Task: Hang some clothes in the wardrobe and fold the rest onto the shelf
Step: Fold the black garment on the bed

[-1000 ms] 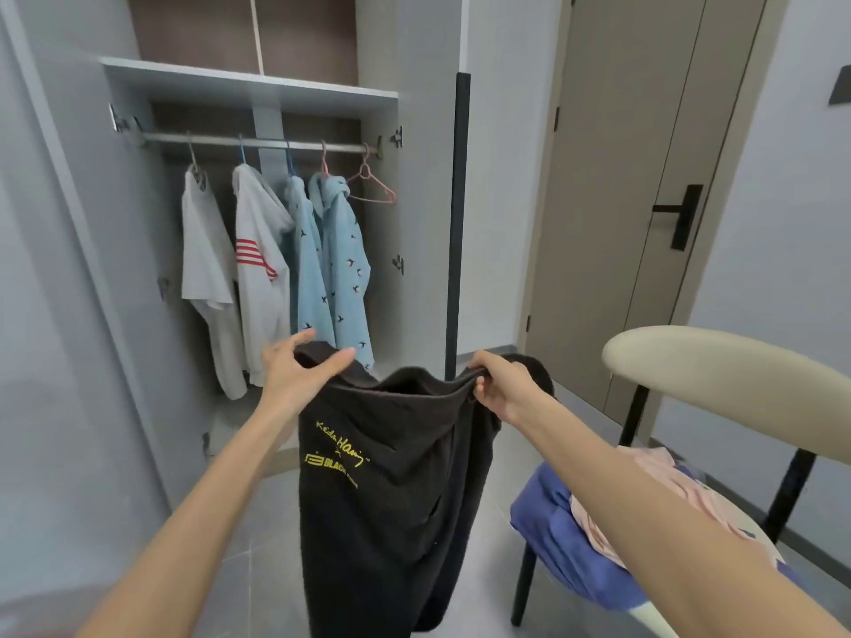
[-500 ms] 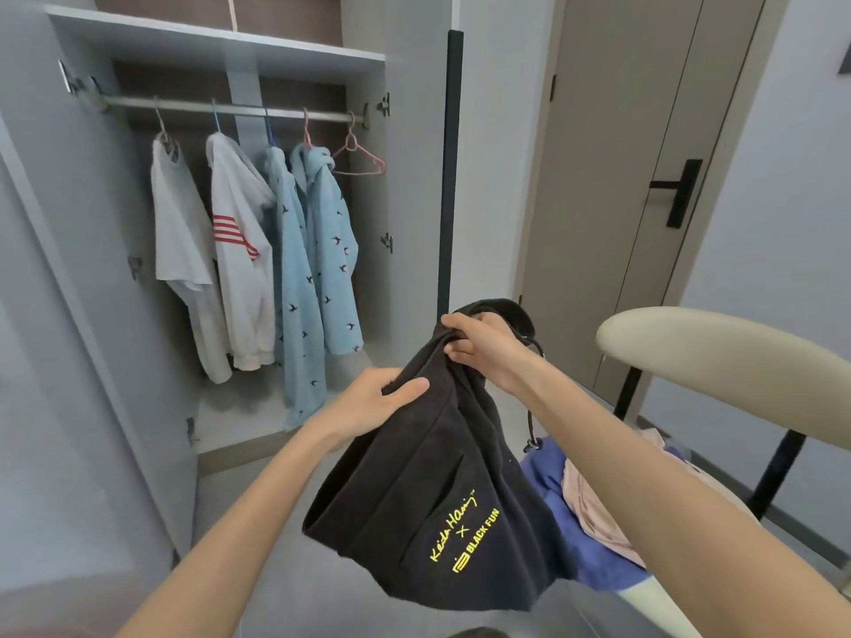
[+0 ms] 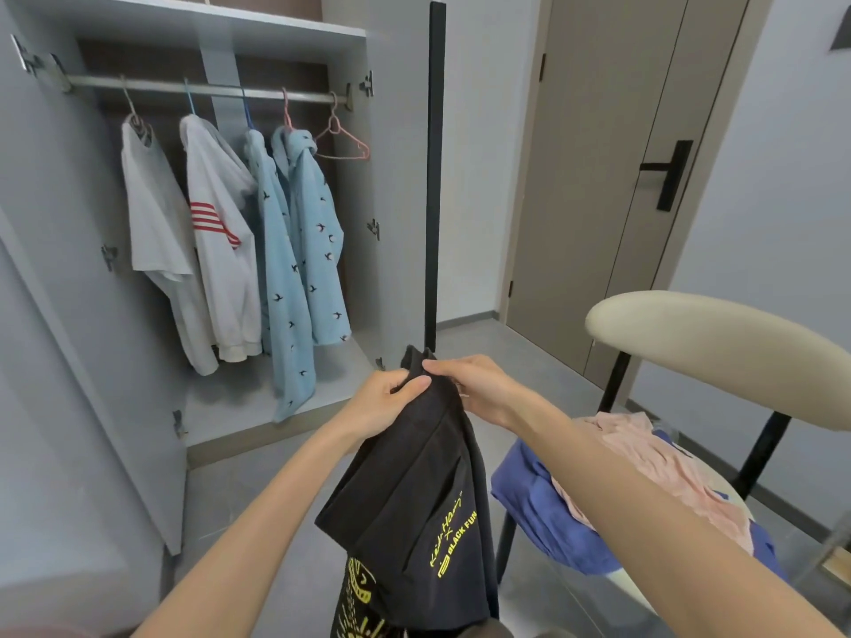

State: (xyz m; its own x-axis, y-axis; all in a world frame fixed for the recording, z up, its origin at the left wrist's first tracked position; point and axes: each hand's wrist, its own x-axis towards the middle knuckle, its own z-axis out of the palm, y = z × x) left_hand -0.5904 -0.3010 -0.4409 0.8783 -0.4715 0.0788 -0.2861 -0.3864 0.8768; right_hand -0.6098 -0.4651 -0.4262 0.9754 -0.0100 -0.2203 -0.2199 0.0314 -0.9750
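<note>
Left hand [image 3: 387, 398] and right hand [image 3: 474, 384] both pinch the top edge of the black garment [image 3: 414, 499], which hangs doubled just left of the chair [image 3: 718, 352]. Folding seems under way; next, halve it again, keeping edges aligned.

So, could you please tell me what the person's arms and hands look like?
Both are bare. The left hand and right hand wear no gloves, and no sleeves, watch or bracelet show up to the picture's edge.

left hand [image 3: 386, 400]: pinches black garment [image 3: 414, 490] | right hand [image 3: 476, 384]: pinches same, just beside | forearms [image 3: 258, 522]: extended forward
</note>
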